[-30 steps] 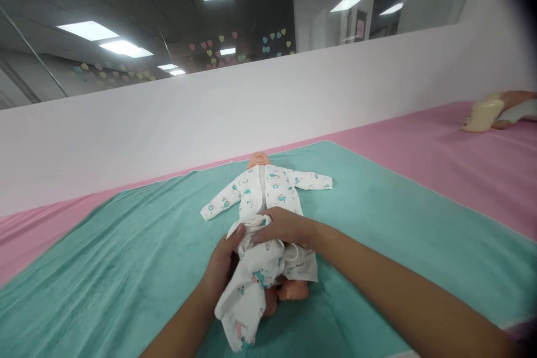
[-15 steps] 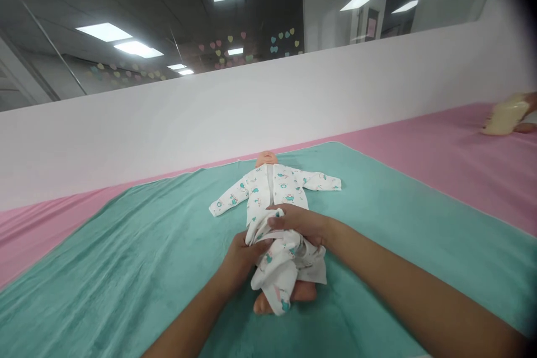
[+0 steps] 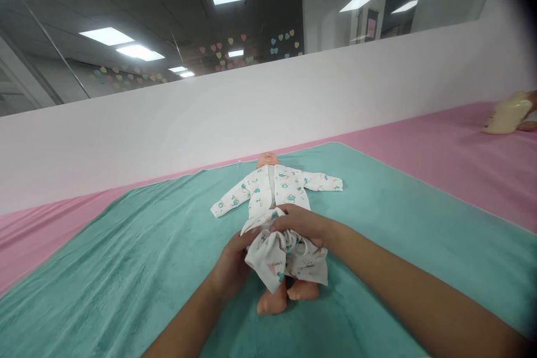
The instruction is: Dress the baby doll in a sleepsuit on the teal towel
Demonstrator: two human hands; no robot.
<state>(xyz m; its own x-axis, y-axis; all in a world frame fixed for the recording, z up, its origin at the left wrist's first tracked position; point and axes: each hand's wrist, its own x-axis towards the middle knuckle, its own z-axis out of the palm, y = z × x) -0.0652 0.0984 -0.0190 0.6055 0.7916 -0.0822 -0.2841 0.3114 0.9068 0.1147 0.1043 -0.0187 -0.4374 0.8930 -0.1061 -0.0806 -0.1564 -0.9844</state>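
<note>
A baby doll [image 3: 272,303] lies on its back, its head toward the wall and its bare feet toward me. It wears a white printed long-sleeved top [image 3: 289,184], open down the front with both sleeves spread. White printed baby trousers [image 3: 268,260] are bunched around its legs, the feet sticking out below. My left hand [image 3: 235,260] is closed on the left side of the trousers' waist, its thumb on top. My right hand [image 3: 300,221] grips the waistband near the middle, at the doll's belly. Folds of cloth hide some of my fingertips.
A teal blanket [image 3: 146,246] lies under the doll, over a pink sheet [image 3: 440,151]. At the far right a cream-coloured bottle [image 3: 507,114] lies by a partly visible skin-toned shape. A white wall [image 3: 168,140] with glass above it stands behind.
My left hand has moved up and outward, drawing the waistband to the left. The trouser leg has shifted up, so more of the doll's left-side foot and lower leg shows.
</note>
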